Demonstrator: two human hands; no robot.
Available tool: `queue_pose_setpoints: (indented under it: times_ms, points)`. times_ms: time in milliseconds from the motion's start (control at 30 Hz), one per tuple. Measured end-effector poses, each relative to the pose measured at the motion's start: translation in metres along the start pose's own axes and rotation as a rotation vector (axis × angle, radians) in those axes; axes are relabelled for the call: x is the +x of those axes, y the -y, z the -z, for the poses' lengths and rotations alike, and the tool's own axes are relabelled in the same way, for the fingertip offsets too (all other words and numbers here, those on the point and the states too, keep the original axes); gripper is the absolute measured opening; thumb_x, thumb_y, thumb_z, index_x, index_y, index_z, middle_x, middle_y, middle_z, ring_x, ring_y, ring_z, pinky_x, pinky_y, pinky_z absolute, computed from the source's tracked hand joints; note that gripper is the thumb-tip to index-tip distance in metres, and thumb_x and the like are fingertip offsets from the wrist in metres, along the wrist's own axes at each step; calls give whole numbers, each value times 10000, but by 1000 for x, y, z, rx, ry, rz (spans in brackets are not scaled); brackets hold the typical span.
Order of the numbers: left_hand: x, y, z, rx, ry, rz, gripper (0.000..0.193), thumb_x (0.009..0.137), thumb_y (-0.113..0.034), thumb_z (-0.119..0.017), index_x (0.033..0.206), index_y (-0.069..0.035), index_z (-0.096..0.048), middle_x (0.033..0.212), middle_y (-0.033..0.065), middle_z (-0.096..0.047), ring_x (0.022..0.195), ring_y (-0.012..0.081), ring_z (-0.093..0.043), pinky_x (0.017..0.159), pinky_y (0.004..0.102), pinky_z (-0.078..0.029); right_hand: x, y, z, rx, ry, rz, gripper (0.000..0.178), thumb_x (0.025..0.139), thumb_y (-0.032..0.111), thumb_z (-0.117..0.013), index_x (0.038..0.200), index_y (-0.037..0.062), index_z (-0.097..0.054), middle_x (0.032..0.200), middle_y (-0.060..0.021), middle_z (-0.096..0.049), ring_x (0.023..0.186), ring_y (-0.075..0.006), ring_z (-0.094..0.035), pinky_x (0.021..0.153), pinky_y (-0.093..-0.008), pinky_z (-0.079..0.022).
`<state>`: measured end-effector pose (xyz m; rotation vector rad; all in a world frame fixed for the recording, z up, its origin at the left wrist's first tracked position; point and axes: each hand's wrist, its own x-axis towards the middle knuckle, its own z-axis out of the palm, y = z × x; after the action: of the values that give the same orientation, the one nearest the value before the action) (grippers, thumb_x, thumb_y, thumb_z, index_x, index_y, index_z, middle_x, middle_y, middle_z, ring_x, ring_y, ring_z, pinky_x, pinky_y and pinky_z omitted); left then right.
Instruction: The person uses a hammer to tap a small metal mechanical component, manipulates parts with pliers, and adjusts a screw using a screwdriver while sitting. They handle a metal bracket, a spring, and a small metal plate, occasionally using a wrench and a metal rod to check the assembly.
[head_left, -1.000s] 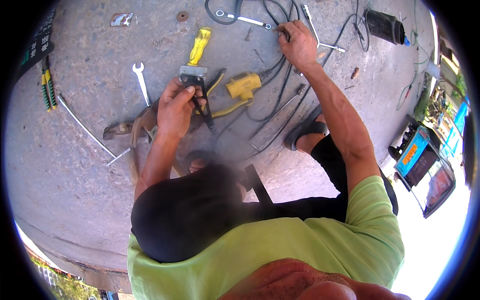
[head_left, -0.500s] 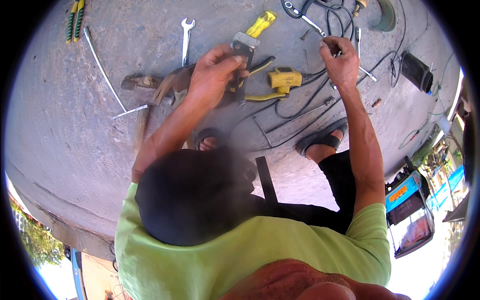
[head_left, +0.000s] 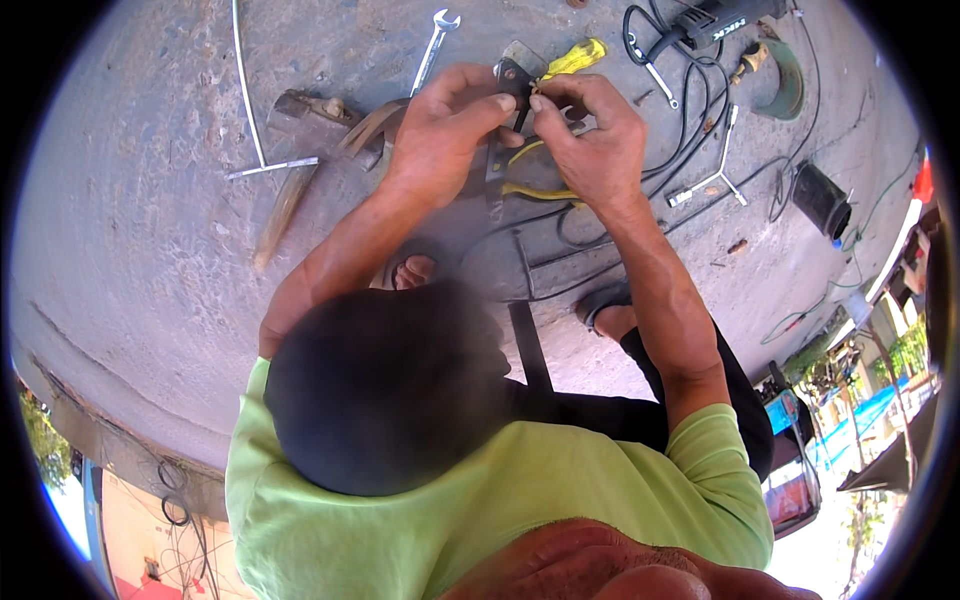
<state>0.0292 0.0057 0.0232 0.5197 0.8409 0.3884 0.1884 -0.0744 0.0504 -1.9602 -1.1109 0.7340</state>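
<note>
My left hand (head_left: 435, 140) grips a dark flat metal bracket (head_left: 512, 72) between thumb and fingers, held above the concrete floor. Against the bracket's right side, my right hand (head_left: 600, 140) pinches a small piece, mostly covered by the fingertips and too small to name. Just beyond the bracket lies a tool with a yellow handle (head_left: 575, 57). A combination wrench (head_left: 437, 45) rests beyond my left hand. Yellow-handled pliers (head_left: 535, 192) lie partly hidden below the hands.
At left lie a wooden-handled hammer (head_left: 283, 222) and a long T-handle wrench (head_left: 262, 166). To the right are a Y-shaped socket wrench (head_left: 722, 172), a ring-ended wrench (head_left: 655, 78), a corded black power tool (head_left: 722, 20), a green cylinder (head_left: 788, 85) and a black canister (head_left: 822, 203).
My right hand has moved left from beside the ring-ended wrench to the bracket. The left hand still holds the bracket. The view has shifted, and the yellow tool head is now hidden.
</note>
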Motion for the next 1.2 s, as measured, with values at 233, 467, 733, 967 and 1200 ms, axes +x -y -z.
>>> queue_pose_setpoints:
  times_ms: [233,467,733,967,1200]
  points:
    - [-37,-4,13,-24,-45,-130,312,958,-63,-649,1256,-19,-565,1207,110,-673,1077,202,-648,761,371,-568,-6,21,-15,-25,51,174,174,859,69,-765,1025,24,-740,907,-58,-737,781,-115,-666,716,-263,-544]
    - [-80,-7,20,-188,-71,-275,317,956,-79,-640,1251,3,-557,1138,124,-679,1056,233,-672,744,348,-564,-17,47,-16,111,36,261,144,864,65,-754,996,12,-730,894,-26,-729,794,-91,-664,734,-251,-534]
    - [-122,-19,27,-242,31,-416,222,983,-123,-600,1185,-34,-614,1173,109,-697,1120,259,-671,751,338,-515,-16,87,-5,154,69,477,138,877,77,-748,1000,21,-719,916,-20,-733,824,-93,-678,773,-251,-532]
    - [-146,-27,36,-246,61,-491,262,995,-89,-575,1245,-13,-597,1202,132,-665,1130,271,-657,696,297,-491,-16,103,-12,314,241,422,145,930,63,-693,1048,-22,-678,1027,-92,-747,890,-131,-708,820,-276,-557]
    - [-158,-27,30,-263,43,-511,295,1002,-97,-567,1271,20,-591,1172,143,-667,1038,241,-663,685,286,-493,-25,118,-19,581,371,164,148,892,115,-736,984,4,-704,909,-52,-745,851,-111,-682,781,-286,-547]
